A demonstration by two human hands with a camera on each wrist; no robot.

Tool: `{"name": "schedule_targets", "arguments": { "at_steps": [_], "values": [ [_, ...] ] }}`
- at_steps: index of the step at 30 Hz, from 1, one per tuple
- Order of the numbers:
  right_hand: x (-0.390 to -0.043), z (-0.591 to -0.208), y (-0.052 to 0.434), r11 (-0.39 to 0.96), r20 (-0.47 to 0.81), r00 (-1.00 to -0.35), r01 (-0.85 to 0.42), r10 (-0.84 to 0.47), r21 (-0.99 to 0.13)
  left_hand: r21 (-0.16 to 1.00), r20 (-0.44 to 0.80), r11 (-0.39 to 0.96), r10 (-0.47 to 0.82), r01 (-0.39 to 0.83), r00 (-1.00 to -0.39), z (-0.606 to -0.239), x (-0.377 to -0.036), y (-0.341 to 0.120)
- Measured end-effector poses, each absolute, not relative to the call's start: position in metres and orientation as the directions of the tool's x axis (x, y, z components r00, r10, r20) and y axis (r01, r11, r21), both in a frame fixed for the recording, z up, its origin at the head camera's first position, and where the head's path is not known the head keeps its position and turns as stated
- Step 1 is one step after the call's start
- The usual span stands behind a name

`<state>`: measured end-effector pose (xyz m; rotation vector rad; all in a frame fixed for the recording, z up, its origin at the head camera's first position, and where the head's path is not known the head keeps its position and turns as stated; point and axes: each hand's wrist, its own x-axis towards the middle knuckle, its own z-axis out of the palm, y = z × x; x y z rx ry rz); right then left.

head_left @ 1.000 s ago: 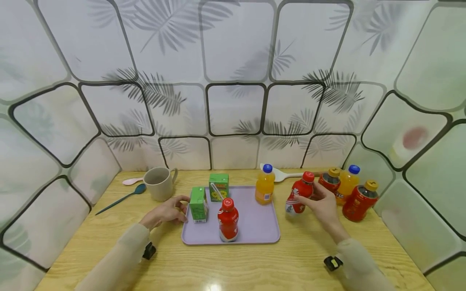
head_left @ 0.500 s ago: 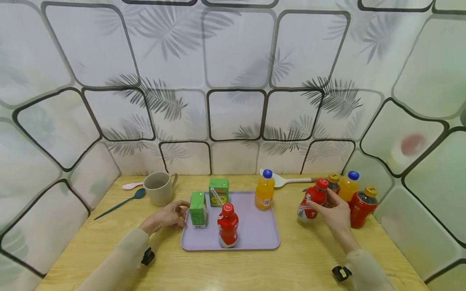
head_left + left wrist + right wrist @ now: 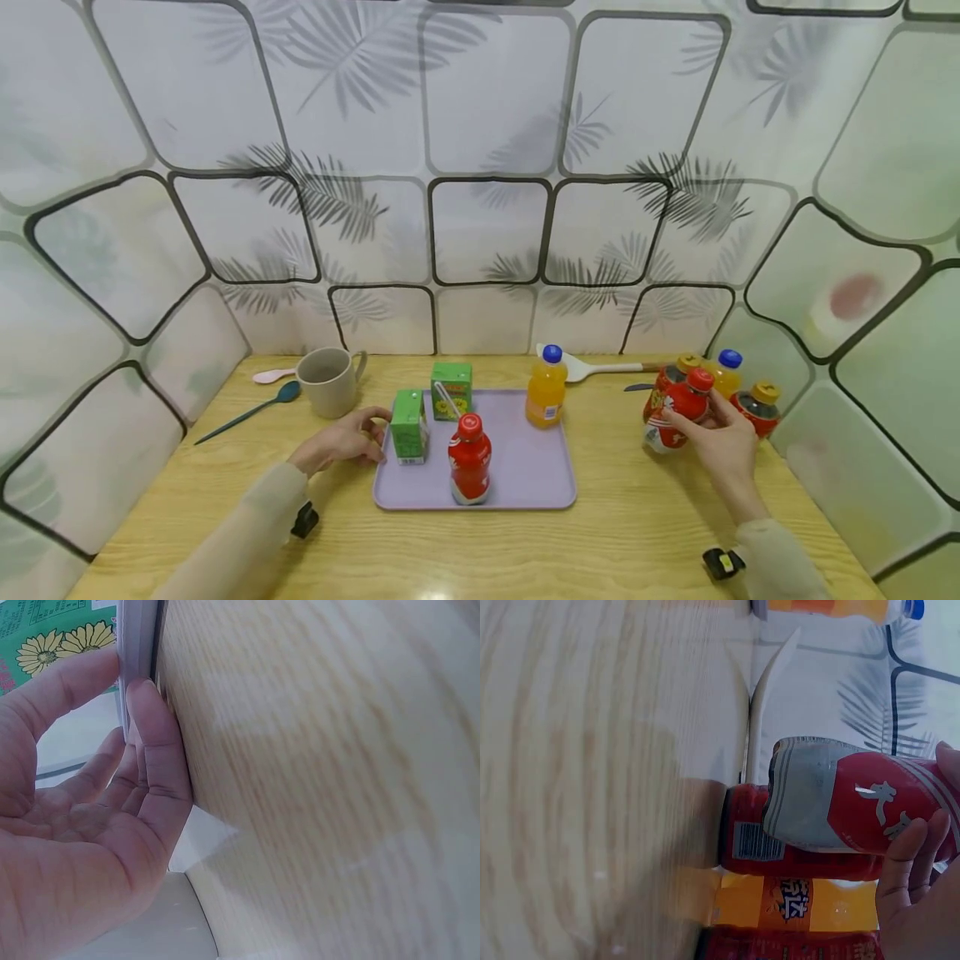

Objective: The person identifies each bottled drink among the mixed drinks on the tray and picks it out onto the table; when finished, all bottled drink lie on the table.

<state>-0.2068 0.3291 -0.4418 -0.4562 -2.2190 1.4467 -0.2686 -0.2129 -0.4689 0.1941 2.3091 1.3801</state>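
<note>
Gripping a red-capped bottle (image 3: 678,412), right hand (image 3: 726,450) at right of frame; fingers clamped round its upper part, bottle tilted, base clear of the worktop (image 3: 607,542). Behind it, a red-labelled bottle (image 3: 654,398) is partly covered; whether the two touch, can't tell. Orange bottle (image 3: 727,375) mostly hidden, little beyond blue cap and shoulder showing; dark yellow-capped bottle (image 3: 757,407) half covered by the hand. Right wrist view cuts off the held bottle's cap end. Left hand (image 3: 345,440), left of centre, has fingers pinched on the left rim of the lilac tray (image 3: 528,471); from the head some fingertips are hidden. On tray: two green cartons (image 3: 408,427), second red-capped bottle (image 3: 470,460), orange drink (image 3: 546,392) at upper right corner. Pale stick (image 3: 446,397): lower end out of sight behind the red cap. Small dark blade-like item (image 3: 638,387), upper right, partly covered, unclear.
</note>
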Motion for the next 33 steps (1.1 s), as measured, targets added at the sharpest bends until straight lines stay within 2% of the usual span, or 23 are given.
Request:
{"name": "schedule_targets", "arguments": {
  "at_steps": [33],
  "values": [
    [-0.205, -0.452, 0.352, 0.472, 0.176, -0.834, 0.112, 0.523, -0.875, 0.874, -0.286, 0.477, 0.361, -0.087, -0.888, -0.468, -0.269, -0.214]
  ]
}}
